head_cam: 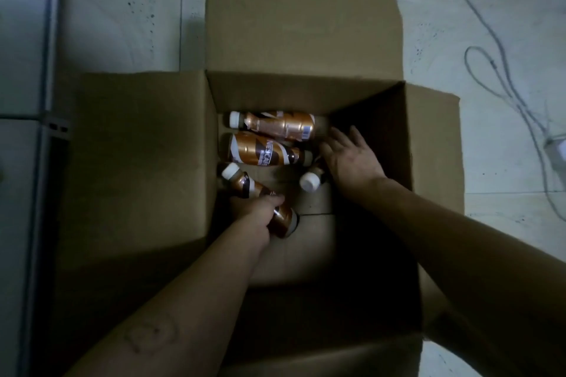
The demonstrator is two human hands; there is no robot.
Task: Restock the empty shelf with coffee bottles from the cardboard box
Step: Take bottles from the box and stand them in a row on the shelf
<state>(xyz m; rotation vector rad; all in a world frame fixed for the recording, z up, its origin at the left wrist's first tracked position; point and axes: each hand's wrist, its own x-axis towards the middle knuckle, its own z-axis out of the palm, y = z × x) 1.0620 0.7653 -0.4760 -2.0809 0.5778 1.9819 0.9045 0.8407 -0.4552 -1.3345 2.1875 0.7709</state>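
An open cardboard box (382,119) stands on the floor below me with several copper-labelled coffee bottles lying at its bottom. My left hand (255,213) grips the nearest bottle (283,219), which lies slanted with its white cap (230,170) at the upper left. Two more bottles lie side by side at the far wall, one (275,124) above the other (263,150). A further bottle shows only its white cap (310,181), the rest is hidden under my right hand (352,159). That hand is flat with fingers spread, close to the right wall.
The box flaps spread out to the left (137,162), far side (303,18) and right. A metal shelf post (46,101) runs along the left edge. Grey cables (502,76) loop over the tiled floor at the right.
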